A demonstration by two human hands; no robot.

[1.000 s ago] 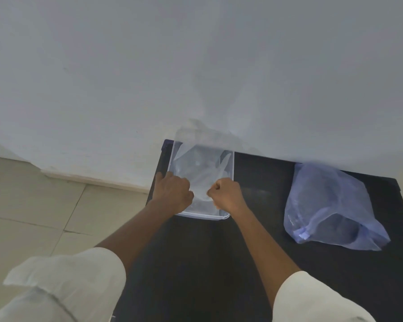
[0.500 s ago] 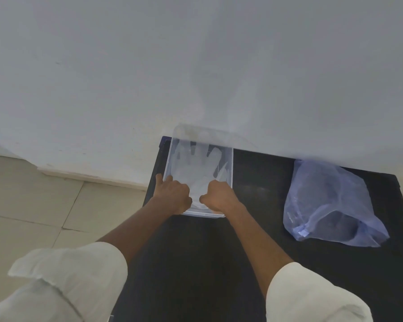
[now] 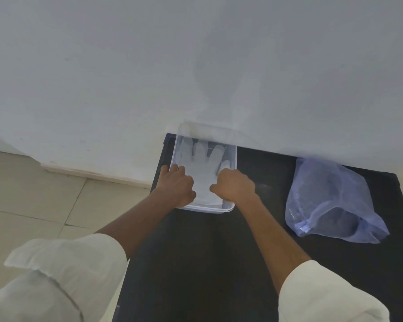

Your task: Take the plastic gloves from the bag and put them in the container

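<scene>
1. At the 12 o'clock edge of the dark worktop, against the pale wall, a clear rectangular container is seen, its long side running away from the viewer.
2. A translucent plastic glove is laid flat inside the container, fingers spread and pointed toward 12 o'clock, cuff toward 6 o'clock.
3. The left hand is placed at the container's near left corner, fingers curled down over the glove's cuff area; thumb and fingers appear closed on the plastic, though the contact itself is hidden beneath the knuckles.
4. The right hand is set at the near right side of the container, likewise curled into a loose fist over the glove's lower edge; whether film is actually pinched cannot be told for certain.
5. The two hands are held near each other, a strip of glove showing between them.
6. A bluish translucent bag is noted at 3 o'clock from the container, well apart from it, lying slumped on the worktop with its mouth toward 6 o'clock. Contents cannot be made out.
7. Rolled white sleeves are seen on both forearms at 6 o'clock.
8. Pale floor tiles are visible at 9 o'clock of the worktop.
</scene>
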